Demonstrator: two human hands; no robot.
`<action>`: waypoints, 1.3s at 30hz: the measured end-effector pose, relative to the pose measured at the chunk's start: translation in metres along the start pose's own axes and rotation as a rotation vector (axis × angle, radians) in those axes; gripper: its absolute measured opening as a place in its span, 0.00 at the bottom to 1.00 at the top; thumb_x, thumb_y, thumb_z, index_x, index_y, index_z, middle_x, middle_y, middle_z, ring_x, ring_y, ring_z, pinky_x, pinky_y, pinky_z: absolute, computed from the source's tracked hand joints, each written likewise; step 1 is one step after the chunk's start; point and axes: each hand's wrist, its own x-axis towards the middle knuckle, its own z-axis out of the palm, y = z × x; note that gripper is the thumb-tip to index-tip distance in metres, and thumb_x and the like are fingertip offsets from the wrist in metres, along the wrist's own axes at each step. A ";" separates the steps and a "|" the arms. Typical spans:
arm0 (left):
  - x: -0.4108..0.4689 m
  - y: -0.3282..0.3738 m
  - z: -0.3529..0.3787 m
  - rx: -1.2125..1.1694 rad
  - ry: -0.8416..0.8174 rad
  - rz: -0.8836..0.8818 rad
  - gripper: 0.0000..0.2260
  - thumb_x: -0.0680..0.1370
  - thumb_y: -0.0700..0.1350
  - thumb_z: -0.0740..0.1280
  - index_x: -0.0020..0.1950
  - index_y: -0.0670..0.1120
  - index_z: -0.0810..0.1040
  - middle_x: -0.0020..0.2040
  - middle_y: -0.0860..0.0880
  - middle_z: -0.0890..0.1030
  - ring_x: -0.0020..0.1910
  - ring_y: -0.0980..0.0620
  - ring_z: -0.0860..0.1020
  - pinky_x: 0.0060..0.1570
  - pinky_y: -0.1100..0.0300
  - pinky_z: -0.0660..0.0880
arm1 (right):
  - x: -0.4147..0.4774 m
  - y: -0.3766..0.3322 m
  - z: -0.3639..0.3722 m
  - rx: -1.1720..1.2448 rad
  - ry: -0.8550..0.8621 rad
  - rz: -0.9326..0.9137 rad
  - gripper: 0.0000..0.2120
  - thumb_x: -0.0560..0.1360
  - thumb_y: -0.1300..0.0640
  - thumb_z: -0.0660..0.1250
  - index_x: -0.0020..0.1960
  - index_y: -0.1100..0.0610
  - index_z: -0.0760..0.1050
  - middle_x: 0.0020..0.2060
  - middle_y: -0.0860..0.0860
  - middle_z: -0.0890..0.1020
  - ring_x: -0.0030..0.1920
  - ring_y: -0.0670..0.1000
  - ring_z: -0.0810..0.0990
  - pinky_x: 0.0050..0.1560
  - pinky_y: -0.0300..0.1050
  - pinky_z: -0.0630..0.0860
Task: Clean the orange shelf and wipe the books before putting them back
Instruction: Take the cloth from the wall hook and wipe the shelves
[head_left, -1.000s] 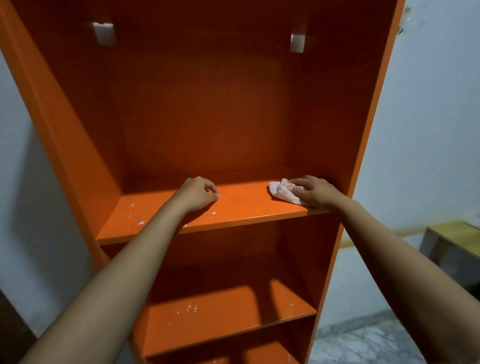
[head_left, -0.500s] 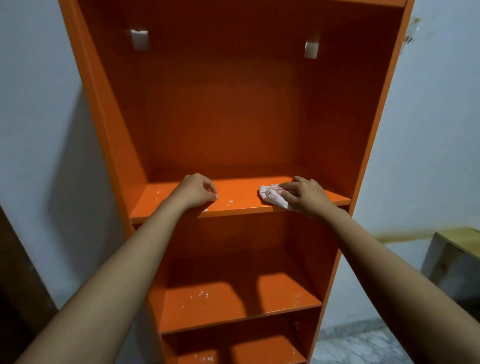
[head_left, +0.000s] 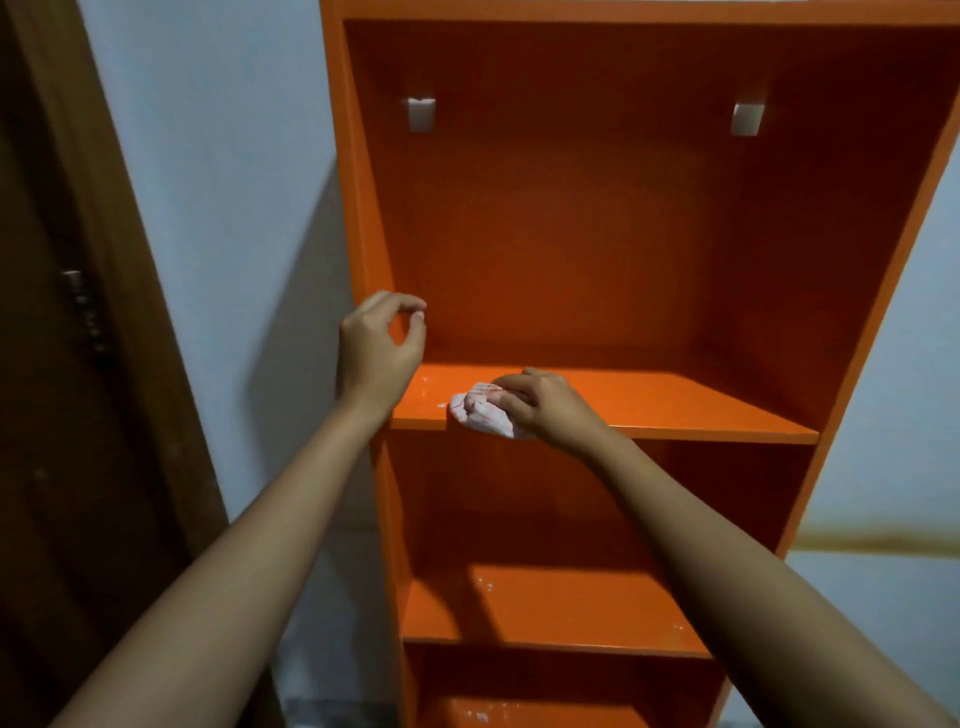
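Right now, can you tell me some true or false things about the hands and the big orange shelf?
1. The right hand holds a cloth on a board of the orange shelf. True.
2. The left hand presses on the cloth too. False: it is up by the shelf's left side, apart from the cloth.
3. Books stand on that board. False: no books show anywhere in the shelf.
4. The cloth lies near the board's left front edge. True.
5. A dark door stands left of the shelf. True.
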 end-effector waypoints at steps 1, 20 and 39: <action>0.000 -0.001 -0.007 0.004 0.079 0.040 0.05 0.74 0.36 0.66 0.45 0.41 0.82 0.44 0.47 0.82 0.41 0.58 0.76 0.42 0.72 0.67 | 0.004 -0.005 -0.001 0.059 -0.023 -0.039 0.18 0.75 0.45 0.59 0.53 0.56 0.80 0.39 0.52 0.79 0.40 0.51 0.75 0.38 0.42 0.62; -0.012 -0.058 -0.001 -0.215 0.006 -0.148 0.23 0.80 0.57 0.55 0.73 0.66 0.52 0.41 0.71 0.74 0.37 0.60 0.71 0.42 0.52 0.75 | 0.072 0.065 0.011 -0.128 -0.003 0.209 0.16 0.80 0.47 0.56 0.67 0.40 0.70 0.50 0.52 0.72 0.56 0.59 0.74 0.47 0.47 0.68; -0.012 -0.068 0.012 0.023 0.094 -0.058 0.24 0.80 0.58 0.50 0.74 0.53 0.50 0.33 0.59 0.71 0.26 0.61 0.72 0.27 0.74 0.66 | 0.172 0.052 0.067 0.332 -0.358 -0.117 0.12 0.79 0.52 0.59 0.58 0.36 0.74 0.64 0.47 0.73 0.61 0.47 0.73 0.64 0.44 0.68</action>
